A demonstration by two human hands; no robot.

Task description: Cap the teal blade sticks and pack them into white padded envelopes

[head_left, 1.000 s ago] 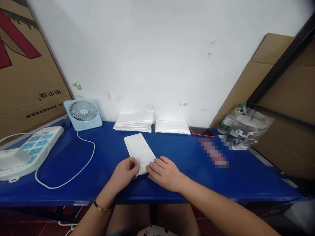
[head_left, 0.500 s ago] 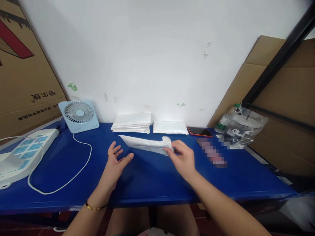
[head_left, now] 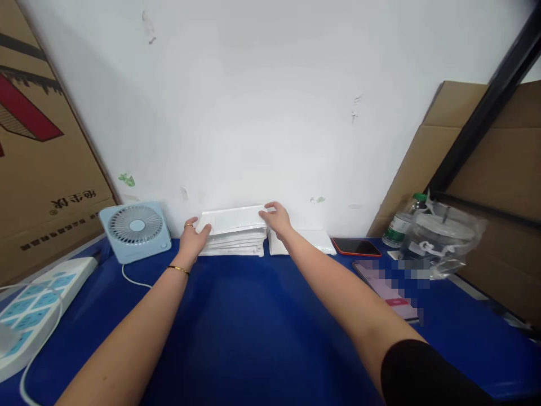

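A flat white packet in clear plastic (head_left: 232,220) is held between my two hands, just over a stack of similar packets (head_left: 234,243) against the wall. My left hand (head_left: 194,238) grips the packet's left end, thumb on its near side. At the right end, my right hand (head_left: 276,219) pinches the corner between thumb and fingers. Beside the stack, to the right, lies another white packet pile (head_left: 319,241), partly hidden by my right wrist.
A light blue fan (head_left: 136,230) stands at left, near a white power strip (head_left: 46,313). To the right lie a red-edged phone (head_left: 356,247), a second phone (head_left: 395,293), a green-capped bottle (head_left: 399,223) and a plastic-bagged cup (head_left: 439,237). Cardboard (head_left: 38,152) flanks the blue table (head_left: 236,327).
The packet has gone from the middle of the table to the top of the left stack, now flat. My left hand, open before, has closed on its left end. The view has tilted up.
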